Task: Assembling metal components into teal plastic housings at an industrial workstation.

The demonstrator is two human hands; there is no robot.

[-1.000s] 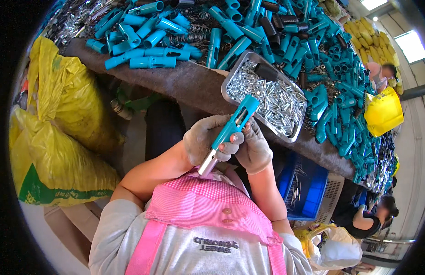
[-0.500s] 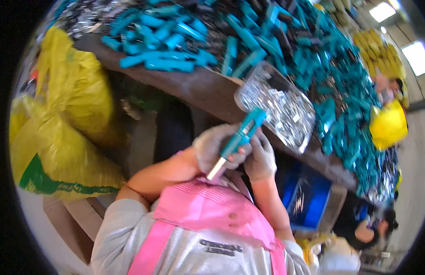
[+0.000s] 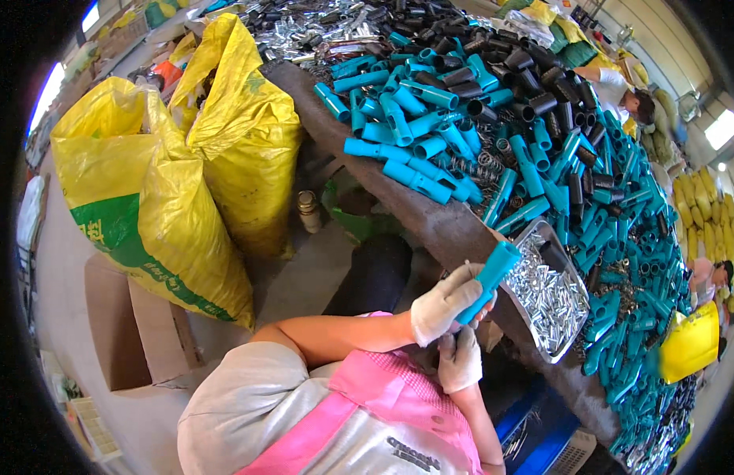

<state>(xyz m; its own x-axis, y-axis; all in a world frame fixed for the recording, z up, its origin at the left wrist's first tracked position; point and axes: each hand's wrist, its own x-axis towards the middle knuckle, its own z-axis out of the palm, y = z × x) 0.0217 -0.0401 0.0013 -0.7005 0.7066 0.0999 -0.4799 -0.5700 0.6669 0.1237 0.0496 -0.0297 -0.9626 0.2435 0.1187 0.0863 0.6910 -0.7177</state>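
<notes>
In my left hand (image 3: 446, 305), which wears a pale glove with bare fingertips, a teal plastic tubular handle (image 3: 498, 265) is gripped, tilted up toward the far right. Just below it, my gloved right hand (image 3: 460, 360) has its fingers curled together close to the handle's lower end. A dark spot shows at its thumb, but what it holds, if anything, cannot be made out. Right beside the handle's upper end, a clear tray (image 3: 554, 358) full of small silver metal pieces (image 3: 541, 297) rests at the table's near edge.
Teal handles (image 3: 414, 103), black sleeves (image 3: 541, 91) and springs (image 3: 498, 150) heap the dark table (image 3: 438, 226). Yellow sacks (image 3: 248, 150) and a cardboard box (image 3: 137, 324) stand at left. A blue container (image 3: 533, 439) sits below the table edge. Other people (image 3: 620, 91) work across.
My view has swung, and both hands now appear lower and further right. The handle's silver end, earlier visible toward my body, no longer shows. My left hand still grips the handle.
</notes>
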